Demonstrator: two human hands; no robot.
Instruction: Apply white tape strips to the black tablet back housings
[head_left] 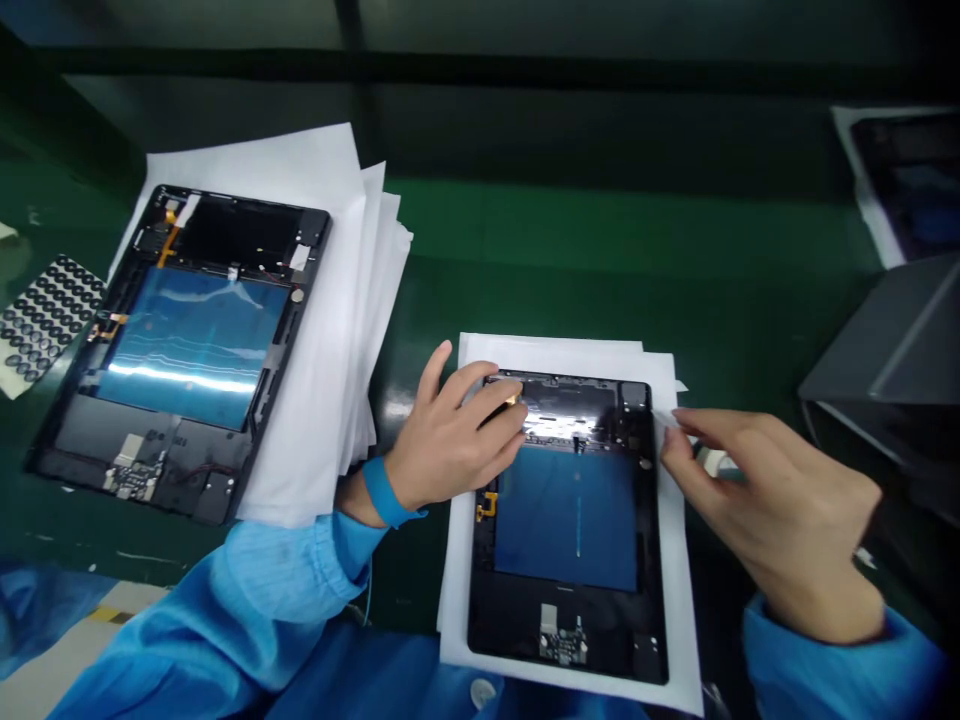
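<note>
near tablet housing point(566, 620): lies flat, inner side up, on white sheets point(679, 630) on the green work surface point(480, 240), between the two hands. blue film panel point(566, 520) in its middle; orange flex cable point(487, 505) at the left edge; small circuit board point(564, 645) near the bottom edge.

left hand point(454, 430): over the housing's upper left corner, palm down. outer fingers fanned apart, the others bent down at the corner beside a small gold-coloured spot. cannot tell whether these tips pinch anything. blue band point(382, 492) round the wrist.

right hand point(780, 500): just beyond the housing's upper right edge. thumb and forefinger pinched together on a thin pale piece point(663, 418), its kind unclear. a white object point(718, 462) shows under the curled fingers, partly hidden.

far left: larger-looking second tablet housing point(180, 340), also open side up, tilted in view, on a fanned stack of white sheets point(360, 300). just beside it, a sheet of round black stickers or pads point(51, 320).

right side: grey angular box point(885, 340); above it, part of another dark device point(919, 180) on white sheeting. blue sleeves point(292, 570) on both arms.
</note>
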